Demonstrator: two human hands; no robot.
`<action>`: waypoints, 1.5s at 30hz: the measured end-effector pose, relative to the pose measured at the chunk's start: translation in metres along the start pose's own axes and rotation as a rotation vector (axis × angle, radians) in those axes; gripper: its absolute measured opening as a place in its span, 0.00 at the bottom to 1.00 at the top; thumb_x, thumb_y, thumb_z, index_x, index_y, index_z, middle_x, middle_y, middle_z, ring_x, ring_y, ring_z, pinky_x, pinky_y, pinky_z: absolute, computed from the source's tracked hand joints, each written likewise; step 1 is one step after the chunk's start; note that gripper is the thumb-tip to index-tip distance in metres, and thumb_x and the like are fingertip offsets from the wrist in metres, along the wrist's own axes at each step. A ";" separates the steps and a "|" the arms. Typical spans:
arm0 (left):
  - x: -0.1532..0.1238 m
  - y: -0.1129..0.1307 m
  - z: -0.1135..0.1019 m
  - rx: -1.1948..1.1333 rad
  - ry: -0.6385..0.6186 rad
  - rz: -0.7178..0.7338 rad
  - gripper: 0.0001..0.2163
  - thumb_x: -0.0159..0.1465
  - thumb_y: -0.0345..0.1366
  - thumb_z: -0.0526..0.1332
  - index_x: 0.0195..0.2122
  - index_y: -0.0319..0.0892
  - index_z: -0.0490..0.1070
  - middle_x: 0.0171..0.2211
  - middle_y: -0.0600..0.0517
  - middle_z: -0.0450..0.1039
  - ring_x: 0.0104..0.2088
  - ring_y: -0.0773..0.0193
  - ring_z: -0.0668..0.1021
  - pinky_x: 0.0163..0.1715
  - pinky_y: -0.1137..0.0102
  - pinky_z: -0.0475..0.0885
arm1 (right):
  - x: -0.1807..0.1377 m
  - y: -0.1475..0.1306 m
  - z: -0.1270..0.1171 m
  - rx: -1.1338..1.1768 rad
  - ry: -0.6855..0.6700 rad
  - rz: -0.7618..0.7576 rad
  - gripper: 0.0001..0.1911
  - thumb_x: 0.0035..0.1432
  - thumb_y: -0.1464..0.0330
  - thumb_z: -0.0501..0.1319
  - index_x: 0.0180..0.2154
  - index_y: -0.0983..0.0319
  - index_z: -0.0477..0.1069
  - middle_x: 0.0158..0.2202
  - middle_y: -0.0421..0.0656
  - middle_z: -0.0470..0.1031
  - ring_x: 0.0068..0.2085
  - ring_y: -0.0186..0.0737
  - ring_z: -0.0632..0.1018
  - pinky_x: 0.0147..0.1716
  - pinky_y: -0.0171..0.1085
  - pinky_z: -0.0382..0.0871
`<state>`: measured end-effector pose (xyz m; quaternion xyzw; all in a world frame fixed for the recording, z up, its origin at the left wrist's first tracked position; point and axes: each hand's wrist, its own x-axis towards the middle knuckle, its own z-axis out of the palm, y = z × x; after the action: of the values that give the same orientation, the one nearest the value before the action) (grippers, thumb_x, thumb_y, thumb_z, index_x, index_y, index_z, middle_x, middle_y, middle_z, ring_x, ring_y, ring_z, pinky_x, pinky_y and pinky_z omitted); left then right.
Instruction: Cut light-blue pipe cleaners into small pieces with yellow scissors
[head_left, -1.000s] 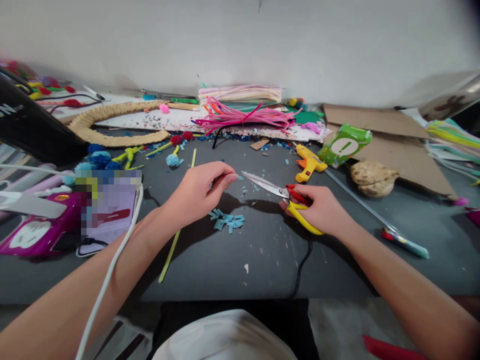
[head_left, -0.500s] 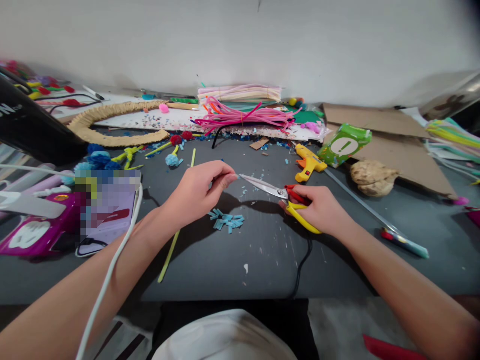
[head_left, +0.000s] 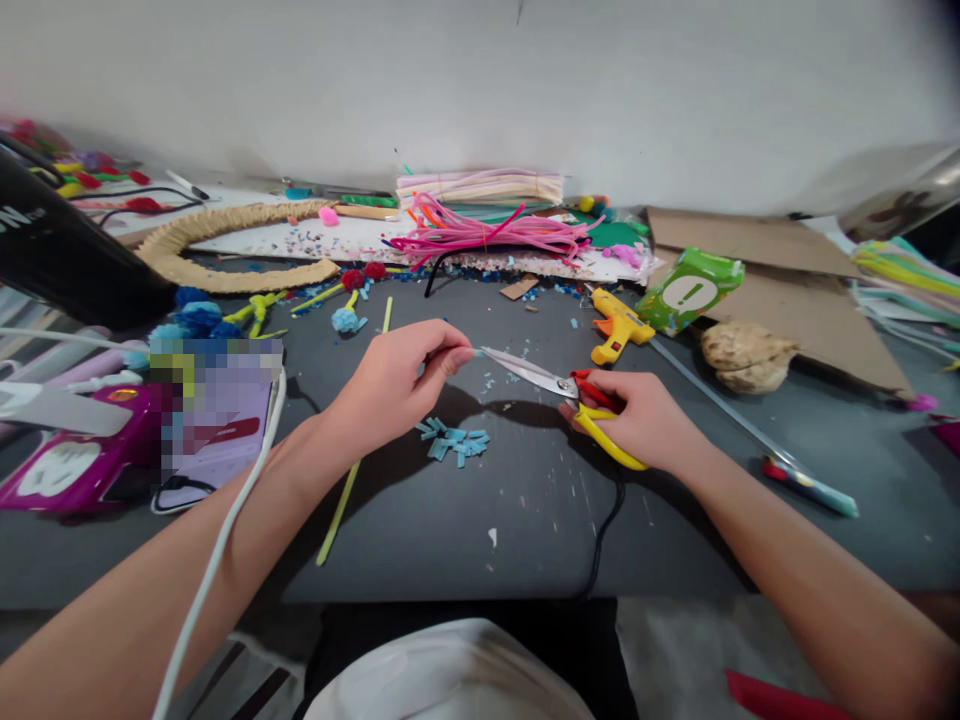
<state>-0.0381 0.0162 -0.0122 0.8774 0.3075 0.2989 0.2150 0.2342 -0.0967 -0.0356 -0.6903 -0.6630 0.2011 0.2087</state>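
My left hand (head_left: 409, 385) is closed in a pinch on a small light-blue piece (head_left: 478, 352), of which only a tip shows past the fingertips. My right hand (head_left: 637, 410) grips scissors (head_left: 536, 373) with red and yellow handles. Their blade tips point left and meet the blue piece. Below and between the hands lies a small pile of cut light-blue strips (head_left: 454, 442) on the grey table (head_left: 525, 520). A thin yellow-green stem (head_left: 341, 510) passes under my left wrist.
At the back lies a bundle of pink pipe cleaners (head_left: 487, 235). A yellow glue gun (head_left: 619, 328), green packet (head_left: 694, 290) and cardboard (head_left: 825, 320) are to the right. A purple phone (head_left: 225, 410) and black bottle (head_left: 82, 250) stand left. A white cable (head_left: 225, 560) crosses my left forearm.
The scissor blades look slightly further apart, with the blue piece at their tips. Both hands have stayed almost in place.
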 end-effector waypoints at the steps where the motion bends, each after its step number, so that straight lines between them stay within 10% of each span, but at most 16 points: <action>1: 0.000 0.000 0.000 0.000 0.000 -0.001 0.07 0.68 0.37 0.57 0.37 0.41 0.72 0.27 0.54 0.72 0.25 0.69 0.70 0.27 0.74 0.63 | 0.000 0.000 0.000 -0.006 0.001 -0.002 0.16 0.52 0.58 0.63 0.24 0.61 0.62 0.22 0.35 0.61 0.26 0.32 0.60 0.24 0.34 0.52; 45: 0.001 0.003 0.000 -0.032 -0.068 -0.013 0.12 0.71 0.38 0.51 0.34 0.39 0.70 0.24 0.55 0.67 0.25 0.68 0.68 0.28 0.72 0.62 | 0.000 -0.002 -0.002 -0.029 0.001 -0.025 0.12 0.51 0.62 0.63 0.25 0.61 0.63 0.22 0.36 0.61 0.26 0.32 0.61 0.25 0.34 0.53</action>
<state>-0.0366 0.0143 -0.0097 0.8814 0.3010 0.2725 0.2415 0.2334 -0.0966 -0.0329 -0.6851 -0.6742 0.1885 0.2015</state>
